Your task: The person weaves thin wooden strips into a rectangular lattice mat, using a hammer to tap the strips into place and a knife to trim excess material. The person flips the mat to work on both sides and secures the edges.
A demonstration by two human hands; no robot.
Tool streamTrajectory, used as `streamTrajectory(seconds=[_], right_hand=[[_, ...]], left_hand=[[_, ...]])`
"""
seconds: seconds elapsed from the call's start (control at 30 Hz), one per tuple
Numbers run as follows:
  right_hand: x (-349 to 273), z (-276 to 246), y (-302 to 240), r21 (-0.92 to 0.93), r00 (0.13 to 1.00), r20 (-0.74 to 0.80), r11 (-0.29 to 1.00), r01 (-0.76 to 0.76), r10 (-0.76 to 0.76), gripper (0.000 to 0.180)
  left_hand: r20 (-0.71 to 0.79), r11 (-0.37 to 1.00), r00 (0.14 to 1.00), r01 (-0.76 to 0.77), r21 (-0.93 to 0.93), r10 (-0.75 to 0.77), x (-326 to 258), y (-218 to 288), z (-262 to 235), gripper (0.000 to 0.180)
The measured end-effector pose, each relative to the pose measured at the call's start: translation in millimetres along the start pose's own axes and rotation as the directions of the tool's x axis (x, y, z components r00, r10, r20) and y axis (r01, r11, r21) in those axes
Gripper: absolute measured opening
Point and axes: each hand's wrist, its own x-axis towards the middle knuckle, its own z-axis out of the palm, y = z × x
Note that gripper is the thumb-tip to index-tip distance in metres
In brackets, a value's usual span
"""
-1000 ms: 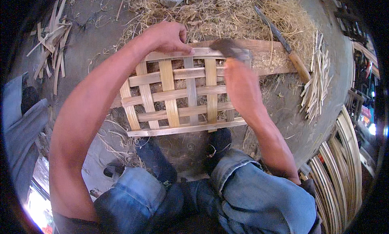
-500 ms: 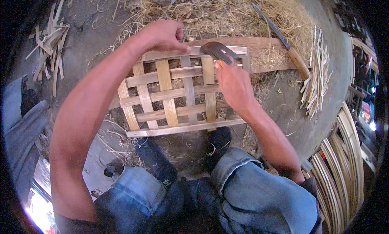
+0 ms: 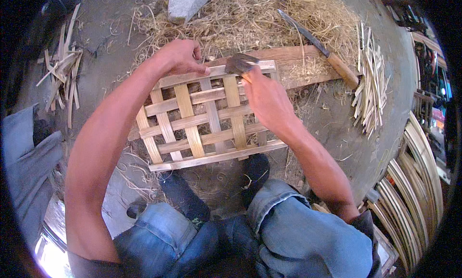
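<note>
A woven panel (image 3: pixel 193 139) of flat bamboo or wooden slats, edged with straight strips, lies tilted in front of me, its far edge over a wooden plank (image 3: pixel 298 66). My left hand (image 3: pixel 182 59) curls over the panel's far left edge, thumb along the top strip; its other fingertips are hidden. In my right hand (image 3: pixel 267 97) is a claw hammer, gripped close to its head. The dark hammer head (image 3: pixel 240 64) sits over the top strip, right of my left thumb; whether it touches is hard to tell.
A wooden-handled knife (image 3: pixel 341 69) lies across the plank's right end, beside a pile of thin strips (image 3: pixel 370 88). Shavings (image 3: pixel 245 23) and a grey stone (image 3: pixel 187 4) lie beyond. More strips (image 3: pixel 63 71) are at far left, bent slat bundles (image 3: pixel 414 191) at right.
The hammer head has turned and dropped toward the top strip. My view has shifted slightly, so hands and panel appear farther left. My left hand keeps its place on the panel.
</note>
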Motion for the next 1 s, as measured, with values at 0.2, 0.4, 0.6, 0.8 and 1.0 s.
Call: streamTrajectory(seconds=[0.2,0.4,0.6,0.8,1.0], right_hand=[[-35.9,-17.6,71.9,0.079,0.924,-0.382,0.997,0.018,0.013,0.022],[-27.8,-9.7,103.9,0.002,0.929,-0.368,0.999,0.043,-0.040,0.022],[-25.4,-12.5,100.9,0.062,0.938,-0.348,0.998,0.017,0.006,0.019],[-18.9,-24.7,88.3,0.054,0.958,-0.285,0.998,0.031,-0.014,0.020],[-11.8,-31.2,85.2,-0.019,0.990,-0.141,1.000,-0.004,0.001,0.022]], left_hand=[[0.065,0.999,0.998,0.004,0.040,-0.007,5.3,16.3,-8.2,0.071],[0.122,0.965,0.992,-0.053,0.256,0.022,16.4,52.5,-16.0,0.079],[-0.138,0.980,0.988,0.096,0.176,-0.072,36.0,128.5,0.2,0.086],[0.006,0.987,0.994,0.110,0.116,-0.111,55.7,115.2,3.8,0.100],[0.050,0.977,0.988,0.134,0.166,-0.144,64.8,115.6,6.2,0.097]])
